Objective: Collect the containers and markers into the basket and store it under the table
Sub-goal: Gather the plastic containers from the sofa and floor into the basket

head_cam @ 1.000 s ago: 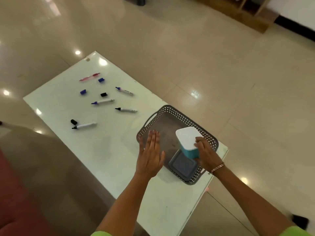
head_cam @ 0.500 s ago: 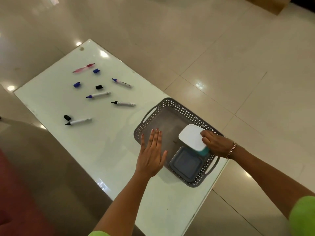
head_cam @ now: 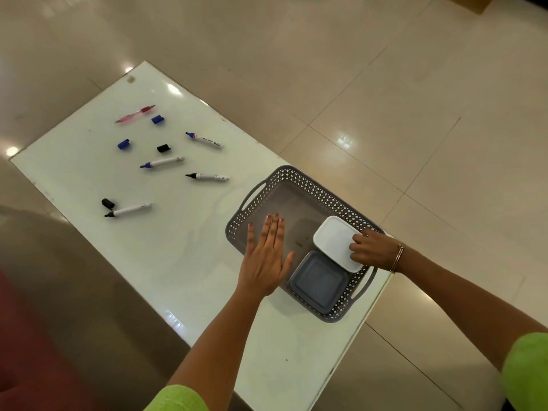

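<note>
user1: so what's in the basket (head_cam: 296,185)?

user2: two lidded tubs, grey container (head_cam: 318,281) and white-lidded container (head_cam: 336,241). right hand (head_cam: 373,250) grips the white one's edge, its body is hidden. left hand (head_cam: 267,256) lies flat, fingers spread, over the rim. markers (head_cam: 161,163) lie uncapped on the table (head_cam: 207,247).

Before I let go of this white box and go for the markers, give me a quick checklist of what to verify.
1. White-lidded container inside the basket: ok, though whether it sits flat on the floor cannot be told.
2. Grey container in the basket beside it: ok.
3. Right hand free to leave: not ok, its fingers rest on the white lid.
4. Left hand steadying the basket: ok, flat on the near rim.
5. Room left in the basket for markers: ok, the far half is bare.
6. Markers capped: not ok; four markers, such as the nearest one, lie uncapped with loose caps around.
</note>
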Action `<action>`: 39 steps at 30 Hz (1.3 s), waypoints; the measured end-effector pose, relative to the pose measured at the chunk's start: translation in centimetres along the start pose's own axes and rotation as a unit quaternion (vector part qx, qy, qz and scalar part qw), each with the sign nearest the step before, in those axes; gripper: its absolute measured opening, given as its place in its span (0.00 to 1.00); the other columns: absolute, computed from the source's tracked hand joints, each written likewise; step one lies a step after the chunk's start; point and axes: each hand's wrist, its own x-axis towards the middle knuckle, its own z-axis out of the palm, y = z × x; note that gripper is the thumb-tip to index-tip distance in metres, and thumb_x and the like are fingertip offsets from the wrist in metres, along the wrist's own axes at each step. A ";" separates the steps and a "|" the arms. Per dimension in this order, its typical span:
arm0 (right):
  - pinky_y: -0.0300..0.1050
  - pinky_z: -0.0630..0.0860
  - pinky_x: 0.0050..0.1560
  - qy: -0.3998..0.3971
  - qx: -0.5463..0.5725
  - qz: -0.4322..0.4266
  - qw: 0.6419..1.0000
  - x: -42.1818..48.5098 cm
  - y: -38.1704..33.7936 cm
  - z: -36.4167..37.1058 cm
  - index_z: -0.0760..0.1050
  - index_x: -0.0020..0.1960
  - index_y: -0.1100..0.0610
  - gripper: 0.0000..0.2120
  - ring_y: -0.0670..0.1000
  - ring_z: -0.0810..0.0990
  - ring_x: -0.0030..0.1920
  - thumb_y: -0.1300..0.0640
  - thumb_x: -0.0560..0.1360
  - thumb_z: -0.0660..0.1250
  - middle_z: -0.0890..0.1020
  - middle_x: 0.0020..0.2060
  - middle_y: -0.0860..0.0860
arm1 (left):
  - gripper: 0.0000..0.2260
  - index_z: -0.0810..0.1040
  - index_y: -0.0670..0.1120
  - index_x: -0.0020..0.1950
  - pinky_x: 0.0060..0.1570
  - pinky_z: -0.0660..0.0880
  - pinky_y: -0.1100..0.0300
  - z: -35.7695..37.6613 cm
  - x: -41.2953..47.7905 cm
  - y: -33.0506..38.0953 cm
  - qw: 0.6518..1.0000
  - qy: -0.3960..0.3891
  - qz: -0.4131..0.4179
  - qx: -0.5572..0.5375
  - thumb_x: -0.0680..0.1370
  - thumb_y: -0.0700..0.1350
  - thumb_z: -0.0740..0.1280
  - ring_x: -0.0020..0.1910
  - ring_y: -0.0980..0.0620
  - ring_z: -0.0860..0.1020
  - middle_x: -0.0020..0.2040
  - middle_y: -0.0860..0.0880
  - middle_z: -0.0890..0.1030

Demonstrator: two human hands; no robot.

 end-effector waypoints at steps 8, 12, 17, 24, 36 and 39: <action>0.48 0.79 0.42 0.105 0.159 0.185 0.964 -0.6 -3.0 -5.0 0.79 0.47 0.52 0.20 0.54 0.83 0.44 0.49 0.57 0.76 0.84 0.43 0.52 | 0.30 0.50 0.42 0.76 0.72 0.45 0.38 -1.7 -0.5 2.5 0.999 -0.017 0.023 0.020 0.78 0.58 0.45 0.76 0.42 0.53 0.76 0.41 0.56; 0.55 0.54 0.72 0.113 0.322 0.347 0.874 -0.8 -5.4 -8.0 0.57 0.73 0.54 0.37 0.58 0.61 0.73 0.33 0.72 0.49 0.63 0.73 0.58 | 0.31 0.46 0.43 0.76 0.71 0.41 0.40 -3.2 -0.1 6.4 0.999 -0.010 0.028 0.018 0.78 0.60 0.44 0.76 0.42 0.50 0.77 0.42 0.52; 0.59 0.48 0.74 0.107 0.387 0.466 0.789 -6.0 -5.8 -6.5 0.48 0.75 0.55 0.35 0.57 0.49 0.76 0.37 0.74 0.43 0.52 0.76 0.56 | 0.32 0.45 0.43 0.76 0.71 0.37 0.42 -4.1 -0.1 12.3 0.999 -0.009 0.031 0.013 0.78 0.60 0.44 0.76 0.43 0.45 0.77 0.44 0.45; 0.59 0.45 0.73 -0.001 0.405 0.468 0.786 -19.8 -7.4 1.4 0.47 0.75 0.55 0.49 0.58 0.47 0.76 0.28 0.64 0.23 0.51 0.76 0.57 | 0.30 0.50 0.44 0.76 0.72 0.43 0.43 -0.8 -1.6 24.4 1.000 -0.010 0.003 0.013 0.79 0.60 0.44 0.76 0.44 0.49 0.77 0.44 0.53; 0.56 0.48 0.74 -0.093 0.495 0.404 0.763 -21.8 -19.5 20.4 0.47 0.75 0.56 0.39 0.55 0.48 0.76 0.34 0.74 0.52 0.51 0.76 0.56 | 0.30 0.43 0.45 0.76 0.69 0.45 0.49 21.4 -7.9 37.2 0.991 -0.111 -0.047 -0.053 0.78 0.60 0.38 0.76 0.45 0.56 0.76 0.43 0.58; 0.55 0.52 0.74 -0.097 0.515 0.404 0.750 -19.0 -21.9 25.8 0.51 0.74 0.58 0.39 0.55 0.53 0.75 0.37 0.73 0.59 0.56 0.75 0.56 | 0.31 0.45 0.45 0.76 0.71 0.43 0.48 27.9 -8.2 35.5 0.988 -0.126 -0.075 -0.047 0.78 0.61 0.41 0.77 0.49 0.43 0.77 0.44 0.50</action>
